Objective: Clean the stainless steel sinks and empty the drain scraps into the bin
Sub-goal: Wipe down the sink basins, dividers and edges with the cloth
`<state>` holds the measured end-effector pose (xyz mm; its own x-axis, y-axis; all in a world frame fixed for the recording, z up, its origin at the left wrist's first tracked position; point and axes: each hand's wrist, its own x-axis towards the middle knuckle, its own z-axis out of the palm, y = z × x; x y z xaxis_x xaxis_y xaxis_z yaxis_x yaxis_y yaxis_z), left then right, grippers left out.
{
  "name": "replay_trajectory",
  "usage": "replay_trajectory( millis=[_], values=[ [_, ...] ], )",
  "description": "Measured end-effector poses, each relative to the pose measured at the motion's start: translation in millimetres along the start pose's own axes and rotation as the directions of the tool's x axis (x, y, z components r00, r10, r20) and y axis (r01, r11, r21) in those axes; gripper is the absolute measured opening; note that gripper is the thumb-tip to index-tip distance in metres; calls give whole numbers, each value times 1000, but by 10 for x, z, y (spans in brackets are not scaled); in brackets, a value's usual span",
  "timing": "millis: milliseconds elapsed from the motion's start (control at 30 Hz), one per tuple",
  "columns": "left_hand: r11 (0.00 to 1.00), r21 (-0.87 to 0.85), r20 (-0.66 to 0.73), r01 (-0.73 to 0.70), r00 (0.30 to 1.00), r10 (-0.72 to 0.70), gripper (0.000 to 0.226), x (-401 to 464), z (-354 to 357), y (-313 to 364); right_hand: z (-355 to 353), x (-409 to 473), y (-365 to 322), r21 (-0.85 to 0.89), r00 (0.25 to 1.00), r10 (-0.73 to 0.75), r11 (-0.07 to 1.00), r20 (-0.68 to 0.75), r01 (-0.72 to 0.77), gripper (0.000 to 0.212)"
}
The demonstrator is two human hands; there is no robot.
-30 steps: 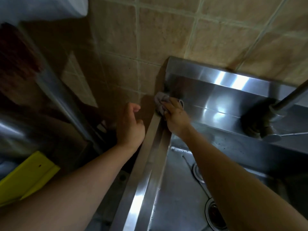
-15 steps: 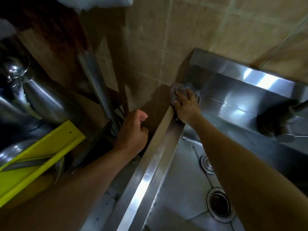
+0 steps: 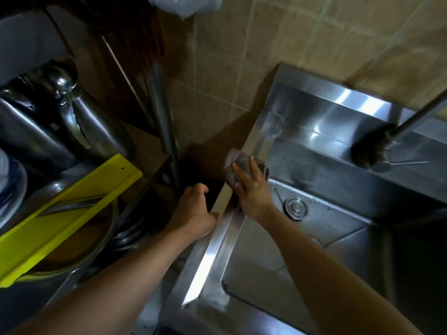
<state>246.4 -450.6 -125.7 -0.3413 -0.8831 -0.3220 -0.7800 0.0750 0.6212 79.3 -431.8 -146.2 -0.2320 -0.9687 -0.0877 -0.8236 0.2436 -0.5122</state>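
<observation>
Wiping the sink's left rim (image 3: 212, 247) is the step in hand, and the bright steel strip runs from the near edge away toward the tiled wall (image 3: 302, 39). Partway along it, the left hand (image 3: 193, 213) hangs just left of the rim over a dark gap, fingers loosely curled around nothing. Just beyond, the right hand (image 3: 251, 187) presses a grey cloth (image 3: 235, 165) onto the rim's far end, where it meets the basin wall; its fingers lie spread and fairly straight over the bunched fabric, pushing rather than pinching.

One basin (image 3: 278, 274) is in view, with one round drain fitting (image 3: 296, 207) in its floor right of the wiping hand; no scraps are plain to see, and no bin shows. One faucet (image 3: 377, 153) hangs over the far right. To the left lie one yellow board (image 3: 60, 213) and several metal pots or lids, too dark to count. One white plastic bag (image 3: 186, 4) hangs at the top.

Risks, as I judge them: the cloth sits at the rim's outer edge, so a stroke drifting left could drop it into the gap beside the sink. Grime wiped inward may fall toward the drain, adding to what must be emptied. The corner seam could keep dirt if passed over lightly.
</observation>
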Motion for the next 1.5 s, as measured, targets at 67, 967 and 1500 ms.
replay_trajectory(
  millis=[67, 967, 1500],
  values=[
    [999, 3, -20, 54, 998, -54, 65, -68, -6, -52, 61, -197, -82, 4, 1000, 13, 1000, 10, -13, 48],
    [972, 231, -37, -47, 998, 57, 43, -1339, -137, -248, 205, -2514, -882, -101, 996, 29, 995, 88, -20, 43],
    [955, 292, 8, -60, 998, 60, 49, -1254, -52, -69, -403, -2655, -160, -27, 818, 575, 818, 12, -575, 40]
  ],
)
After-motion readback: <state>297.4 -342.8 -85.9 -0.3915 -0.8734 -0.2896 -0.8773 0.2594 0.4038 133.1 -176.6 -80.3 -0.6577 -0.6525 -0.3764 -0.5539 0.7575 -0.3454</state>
